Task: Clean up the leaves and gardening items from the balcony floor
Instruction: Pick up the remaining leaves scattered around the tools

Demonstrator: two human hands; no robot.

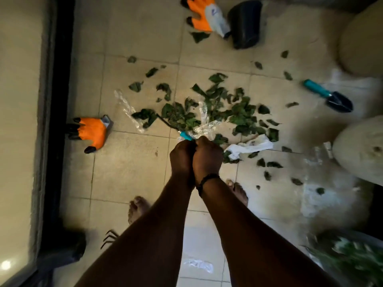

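Leaves lie scattered mid-frame on the floor. Left hand and right hand, fists together, grip a teal-handled rake and clear plastic. Trowel right; orange gloves left and top.

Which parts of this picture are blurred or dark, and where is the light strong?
Head view: the plant and plastic at lower right are smeared by blur; the forearms and both hands, left and right, look dark; a bright glare spot sits at lower left; straight tile lines bend from wide-angle distortion; the leaves stay fairly sharp.
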